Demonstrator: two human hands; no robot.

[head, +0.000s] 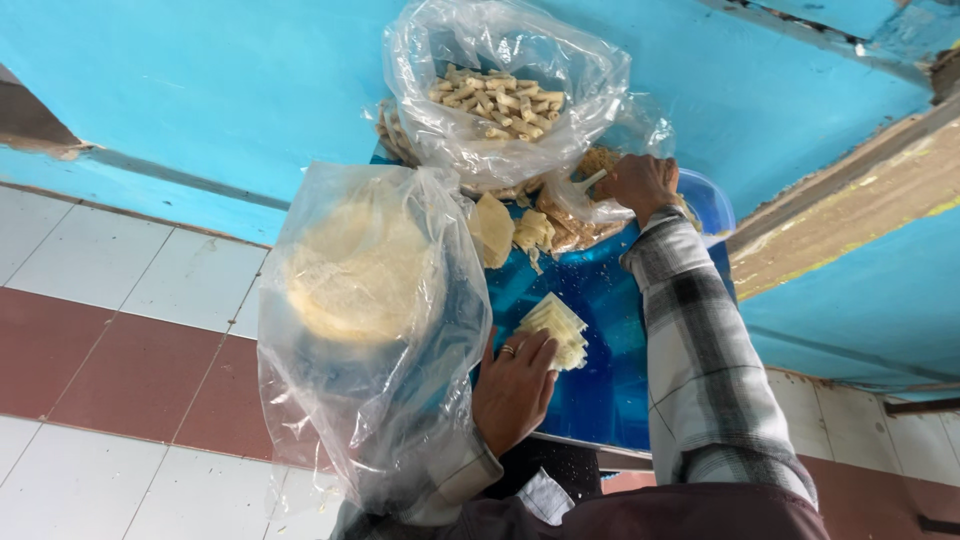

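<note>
Left hand [512, 388] flat, fingers open, pressing a fanned stack of pale wafer sheets [553, 327] at its fingertips on a blue tray [600, 380]. Beyond, right hand [638, 184] pinching a clear bag of snacks [590, 205].

A: State of the wedge stack [553, 328]?

B: Pale yellow, thin triangular pieces fanned together, lying flat on the blue tray [600, 390] near its front edge, fingertips resting on it.

A: The clear bag [590, 205]?

B: At the tray's far edge, crumpled, holding tan crumbs, gripped at its top.
</note>
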